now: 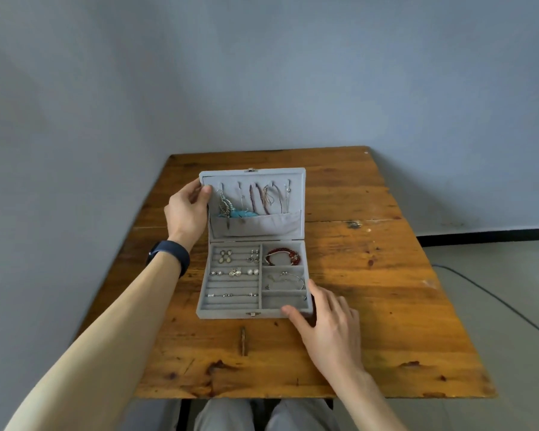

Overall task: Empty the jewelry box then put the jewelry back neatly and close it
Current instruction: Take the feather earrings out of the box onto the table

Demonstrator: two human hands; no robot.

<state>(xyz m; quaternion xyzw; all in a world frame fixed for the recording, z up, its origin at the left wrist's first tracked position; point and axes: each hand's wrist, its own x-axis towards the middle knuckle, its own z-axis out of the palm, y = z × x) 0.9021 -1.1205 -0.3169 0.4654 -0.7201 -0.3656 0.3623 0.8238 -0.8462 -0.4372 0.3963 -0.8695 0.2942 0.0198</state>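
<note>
A grey velvet jewelry box (231, 313) stands open in the middle of the wooden table. Its lid (296, 177) is raised, with several necklaces (263, 199) hanging inside and a turquoise piece (238, 214) in the lid pocket. Several earrings (234, 271) sit in the left ring rows. On the right, a red bead bracelet (282, 256) and a thin silver bracelet (288, 279) lie in separate compartments. My left hand (187, 209) grips the lid's left edge, thumb on the inside. My right hand (322, 325) holds the base's front right corner, thumb on the front rim.
The wooden table (371, 290) has bare room on all sides of the box. A dark knot (242, 340) marks the wood in front of the box. A wall stands behind, a cable (492, 295) runs over the floor at right, and my knees (262, 415) are below.
</note>
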